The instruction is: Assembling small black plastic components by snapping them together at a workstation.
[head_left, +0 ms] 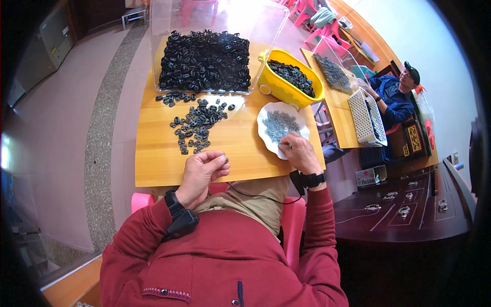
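Note:
My left hand is closed in a pinch near the table's front edge, with a small dark piece at its fingertips; most of it is covered by the fingers. My right hand reaches over the rim of a white scalloped dish. Its fingers are pinched together at the near side of a heap of tiny grey pieces, and what they hold is hidden. Ahead of my left hand, small black oval plastic pieces with holes lie loosely scattered on the wooden table.
A clear plastic bin at the back holds many more black pieces. Right of it stands a yellow tub of black parts. Another person sits at a second table, beside a white perforated basket. A cable crosses my lap.

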`<action>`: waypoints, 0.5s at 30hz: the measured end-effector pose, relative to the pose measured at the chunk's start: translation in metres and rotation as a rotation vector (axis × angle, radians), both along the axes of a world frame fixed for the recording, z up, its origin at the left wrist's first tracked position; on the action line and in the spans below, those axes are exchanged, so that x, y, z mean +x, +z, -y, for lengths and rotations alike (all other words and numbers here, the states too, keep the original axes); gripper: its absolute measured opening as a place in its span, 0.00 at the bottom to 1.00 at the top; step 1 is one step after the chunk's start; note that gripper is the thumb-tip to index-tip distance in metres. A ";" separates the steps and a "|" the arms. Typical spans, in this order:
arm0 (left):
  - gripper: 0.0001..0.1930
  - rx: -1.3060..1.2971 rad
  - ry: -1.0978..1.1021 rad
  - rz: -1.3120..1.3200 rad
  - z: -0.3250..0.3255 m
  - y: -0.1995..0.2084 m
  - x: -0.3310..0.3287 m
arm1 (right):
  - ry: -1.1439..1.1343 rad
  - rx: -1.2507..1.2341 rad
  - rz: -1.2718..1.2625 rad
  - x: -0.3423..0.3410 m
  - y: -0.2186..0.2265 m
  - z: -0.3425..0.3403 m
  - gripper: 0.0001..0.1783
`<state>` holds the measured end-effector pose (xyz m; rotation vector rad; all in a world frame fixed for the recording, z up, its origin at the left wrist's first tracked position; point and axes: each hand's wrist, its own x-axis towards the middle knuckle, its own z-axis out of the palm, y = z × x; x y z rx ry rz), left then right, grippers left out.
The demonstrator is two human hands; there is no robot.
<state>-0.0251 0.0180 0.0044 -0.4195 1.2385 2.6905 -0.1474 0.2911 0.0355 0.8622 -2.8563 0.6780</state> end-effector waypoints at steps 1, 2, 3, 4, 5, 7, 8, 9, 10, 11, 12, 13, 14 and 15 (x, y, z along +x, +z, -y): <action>0.06 0.000 -0.003 -0.004 0.000 0.000 0.000 | -0.013 0.002 -0.002 0.001 0.001 0.001 0.04; 0.06 0.000 -0.003 -0.004 0.000 0.000 0.000 | -0.027 0.003 -0.005 0.001 0.002 0.002 0.04; 0.06 0.000 0.000 -0.006 0.000 0.000 0.000 | -0.027 0.003 -0.004 0.002 0.002 0.002 0.04; 0.06 0.000 0.002 -0.007 0.000 0.000 0.000 | -0.029 -0.013 0.012 0.002 0.002 0.002 0.04; 0.06 0.000 0.002 -0.007 0.000 0.001 0.001 | -0.030 -0.029 0.028 0.002 0.002 0.002 0.04; 0.06 0.005 -0.007 -0.006 0.001 0.001 0.001 | -0.042 -0.046 0.041 0.003 0.001 0.002 0.04; 0.06 0.004 -0.006 -0.005 0.001 0.001 0.001 | -0.053 -0.062 0.053 0.002 0.001 0.002 0.05; 0.06 0.002 -0.003 -0.001 0.000 0.000 0.001 | -0.052 -0.062 0.054 0.002 0.001 0.002 0.05; 0.06 0.000 0.001 0.004 0.000 0.000 0.001 | -0.073 -0.088 0.065 0.002 0.000 0.001 0.05; 0.06 -0.001 0.004 0.007 0.001 0.000 0.001 | -0.092 -0.115 0.077 0.002 0.001 0.001 0.05; 0.06 0.002 -0.006 0.011 0.001 0.000 0.001 | -0.089 -0.116 0.080 0.003 0.001 0.002 0.05; 0.06 0.005 -0.016 0.016 0.001 0.001 0.001 | -0.114 -0.182 0.071 0.004 0.003 0.003 0.05; 0.06 0.002 -0.011 0.021 0.002 0.001 0.001 | -0.138 -0.248 0.062 0.005 0.005 0.004 0.05; 0.06 -0.007 -0.016 0.018 0.001 0.001 0.001 | -0.117 -0.241 0.031 0.005 0.005 0.002 0.06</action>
